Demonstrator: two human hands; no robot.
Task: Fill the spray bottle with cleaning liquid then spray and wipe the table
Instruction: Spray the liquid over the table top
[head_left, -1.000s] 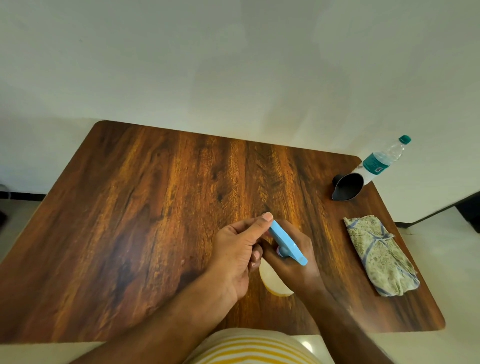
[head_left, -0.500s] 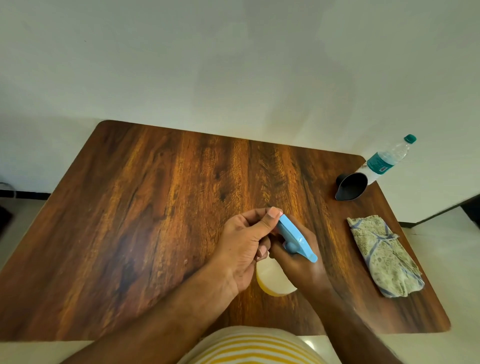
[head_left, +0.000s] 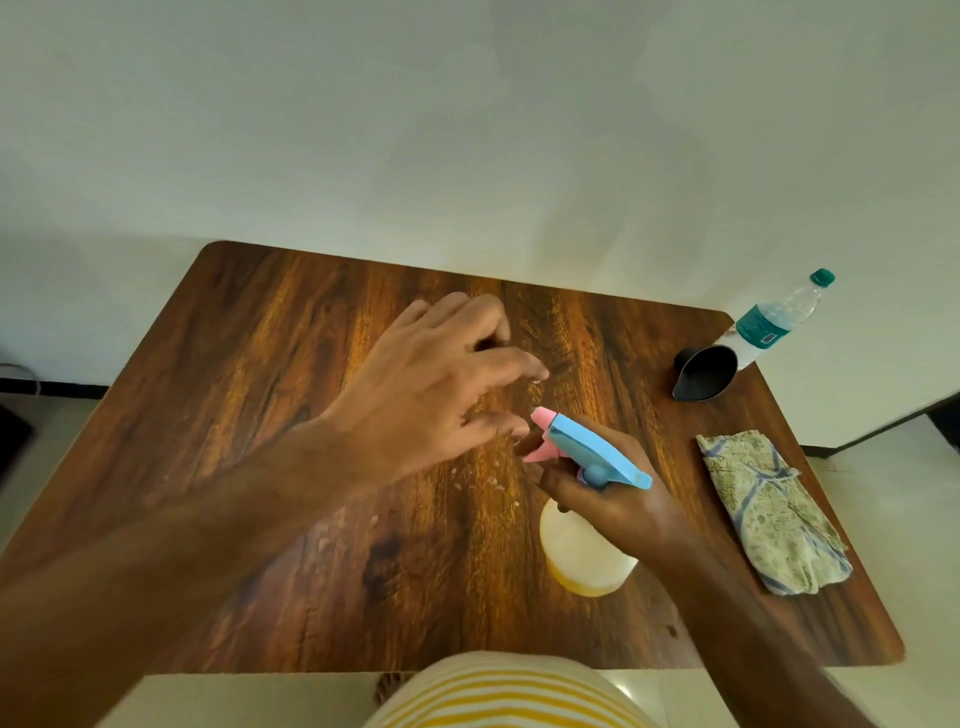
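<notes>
Head view, taken left to right. Left hand (head_left: 441, 384) raised over the middle of the table (head_left: 249, 374), fingers loosely spread and slightly curled, holding nothing, fingertips just ahead of the pink nozzle. A scatter of small droplets on the wood below and between the hands, so spraying looks to be under way. Spray bottle (head_left: 584, 556) near the front edge, upright or slightly tilted, pale body with yellowish liquid in the bottom, blue trigger head on top. Right hand (head_left: 618, 506) wrapped round the bottle's neck under the head, fingers at the trigger.

For a good spray: clear the free hand out of the nozzle's path, aim low across bare wood, squeeze fully, sweep for even cover.

Further right, folded cloth (head_left: 769, 514) lying flat near the right edge, within easy reach for wiping. Behind it, dark funnel (head_left: 704, 374) on its side, touching a plastic water bottle (head_left: 774, 322) at the far corner.
</notes>
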